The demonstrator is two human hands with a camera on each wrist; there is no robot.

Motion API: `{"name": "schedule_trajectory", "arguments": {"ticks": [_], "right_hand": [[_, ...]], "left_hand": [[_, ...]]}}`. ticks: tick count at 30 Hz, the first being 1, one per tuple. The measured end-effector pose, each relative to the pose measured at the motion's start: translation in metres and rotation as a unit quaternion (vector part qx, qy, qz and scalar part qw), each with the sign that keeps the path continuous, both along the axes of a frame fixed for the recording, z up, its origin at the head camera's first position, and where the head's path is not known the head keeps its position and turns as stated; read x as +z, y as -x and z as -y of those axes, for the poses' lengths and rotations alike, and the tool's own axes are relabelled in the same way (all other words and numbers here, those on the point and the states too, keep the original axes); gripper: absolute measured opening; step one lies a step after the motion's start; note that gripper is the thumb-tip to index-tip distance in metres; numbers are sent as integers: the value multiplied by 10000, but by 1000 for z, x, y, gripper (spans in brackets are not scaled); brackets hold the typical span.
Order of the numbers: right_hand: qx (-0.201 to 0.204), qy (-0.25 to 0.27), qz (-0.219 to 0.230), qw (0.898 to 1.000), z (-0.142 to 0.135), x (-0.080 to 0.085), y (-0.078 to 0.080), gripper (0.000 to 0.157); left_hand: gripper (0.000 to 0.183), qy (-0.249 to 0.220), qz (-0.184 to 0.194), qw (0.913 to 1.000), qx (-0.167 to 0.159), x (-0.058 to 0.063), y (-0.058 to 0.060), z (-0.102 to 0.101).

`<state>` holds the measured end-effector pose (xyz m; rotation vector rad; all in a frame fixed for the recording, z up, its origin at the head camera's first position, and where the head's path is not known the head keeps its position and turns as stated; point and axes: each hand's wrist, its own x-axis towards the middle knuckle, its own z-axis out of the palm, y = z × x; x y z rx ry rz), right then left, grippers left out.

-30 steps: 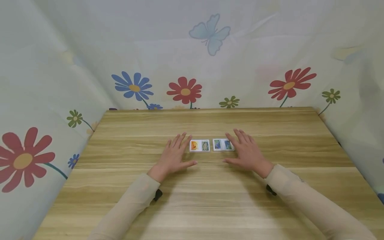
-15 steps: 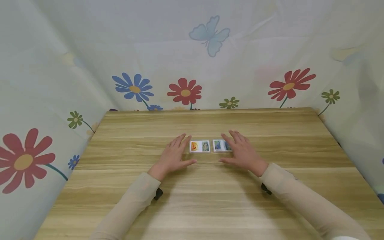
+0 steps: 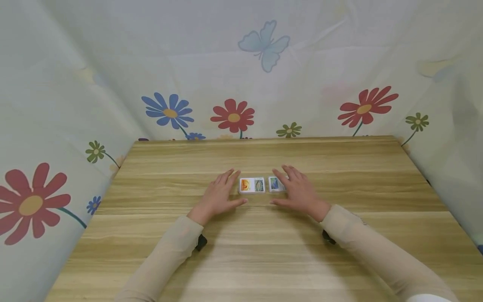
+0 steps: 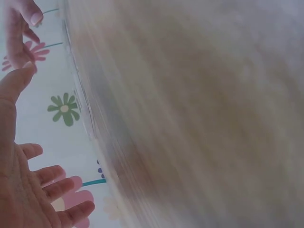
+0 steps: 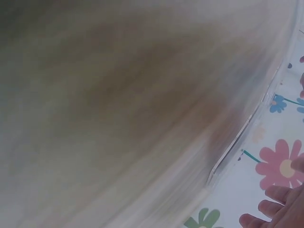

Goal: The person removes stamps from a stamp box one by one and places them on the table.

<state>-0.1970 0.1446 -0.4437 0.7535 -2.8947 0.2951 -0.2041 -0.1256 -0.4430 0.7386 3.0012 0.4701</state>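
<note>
- I see the left hand (image 3: pixel 219 196) and right hand (image 3: pixel 302 193) spread, gripping nothing.
- The orange-pictured case (image 3: pixel 251 185) and blue-pictured case (image 3: pixel 276 183) lie just apart on the table (image 3: pixel 241 247).
- Right fingers hide the blue one's end; dipping low, they might knock it askew.

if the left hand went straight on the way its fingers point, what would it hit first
Probably the floral backdrop, near the middle red flower: the tabletop ahead of the left hand looks free. The hand's height is unclear, so it might brush the tabletop sooner.
</note>
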Motion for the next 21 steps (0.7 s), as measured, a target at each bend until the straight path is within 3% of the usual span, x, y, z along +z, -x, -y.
{"name": "schedule_trajectory", "arguments": {"ticks": [21], "right_hand": [[42, 36, -78, 10000, 13, -3, 8, 87]], "left_hand": [[88, -95, 303, 9994, 105, -5, 11, 0]]}}
